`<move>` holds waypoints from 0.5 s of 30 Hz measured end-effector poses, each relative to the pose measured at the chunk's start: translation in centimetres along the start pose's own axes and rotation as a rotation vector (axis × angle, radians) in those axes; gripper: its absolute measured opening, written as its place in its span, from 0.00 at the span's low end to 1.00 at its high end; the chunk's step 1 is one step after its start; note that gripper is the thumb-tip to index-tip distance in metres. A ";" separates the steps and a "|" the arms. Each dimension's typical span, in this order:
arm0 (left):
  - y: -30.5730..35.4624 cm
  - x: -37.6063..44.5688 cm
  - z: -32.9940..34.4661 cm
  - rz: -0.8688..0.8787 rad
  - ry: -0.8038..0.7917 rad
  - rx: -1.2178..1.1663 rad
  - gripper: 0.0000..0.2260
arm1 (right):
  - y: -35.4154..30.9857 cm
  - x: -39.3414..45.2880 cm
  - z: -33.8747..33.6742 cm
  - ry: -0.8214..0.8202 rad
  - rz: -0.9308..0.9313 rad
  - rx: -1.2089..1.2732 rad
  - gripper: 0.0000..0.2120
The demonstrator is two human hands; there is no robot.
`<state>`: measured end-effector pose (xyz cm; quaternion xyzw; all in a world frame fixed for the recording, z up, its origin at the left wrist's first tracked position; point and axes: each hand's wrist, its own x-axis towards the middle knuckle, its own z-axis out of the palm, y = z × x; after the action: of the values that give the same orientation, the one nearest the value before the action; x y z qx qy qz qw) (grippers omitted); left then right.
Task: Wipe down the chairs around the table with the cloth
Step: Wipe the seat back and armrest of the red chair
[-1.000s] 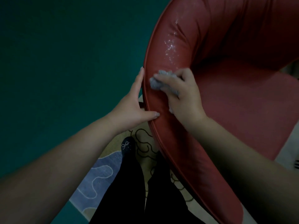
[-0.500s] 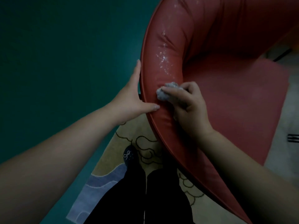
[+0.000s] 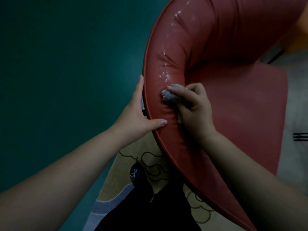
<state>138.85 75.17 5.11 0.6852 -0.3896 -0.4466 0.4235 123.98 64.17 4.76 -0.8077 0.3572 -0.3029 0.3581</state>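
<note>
You're bracing the chair (image 3: pixel 233 100) with your left hand (image 3: pixel 133 114): fingers lying straight up the outer edge of the backrest, thumb pressing across the padded rim, so it's spread flat, not clamped. Your right hand (image 3: pixel 193 107) is curling round the cloth (image 3: pixel 170 95), which is bunched into a small grey wad and pressing on the inner face of the rim, just below a trail of shiny wet specks (image 3: pixel 166 67). The cloth is looking soft and light, so it's going to crush to any shape; balling it in the fingers with a bit showing past the fingertips looks like the right hold. The red cover is looking smooth and glossy, likely slippery where wet, with padding giving under your thumb. The chair probably shifts under a push, so the rim is the place to be steadying it. The specks above the wad are looking not yet wiped.
</note>
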 end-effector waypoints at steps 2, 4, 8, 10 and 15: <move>-0.2 0.4 0.1 0.015 -0.007 0.001 0.56 | 0.1 2.9 0.7 0.018 -0.034 -0.043 0.16; -0.6 0.6 0.0 0.022 -0.013 0.020 0.55 | 0.3 6.0 1.6 0.049 -0.036 -0.054 0.15; 0.0 1.8 -0.5 -0.015 0.026 0.018 0.54 | 0.6 5.7 1.8 0.055 0.012 0.053 0.14; 0.7 2.7 -0.7 -0.037 0.045 0.026 0.53 | 0.5 2.6 0.9 -0.005 0.020 0.086 0.15; 1.9 4.2 -1.5 -0.064 0.053 0.065 0.56 | 0.4 5.5 0.7 -0.010 -0.046 0.011 0.15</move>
<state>141.25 71.03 6.01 0.7223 -0.3704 -0.4285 0.3968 127.51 59.85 5.35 -0.8153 0.3351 -0.3087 0.3574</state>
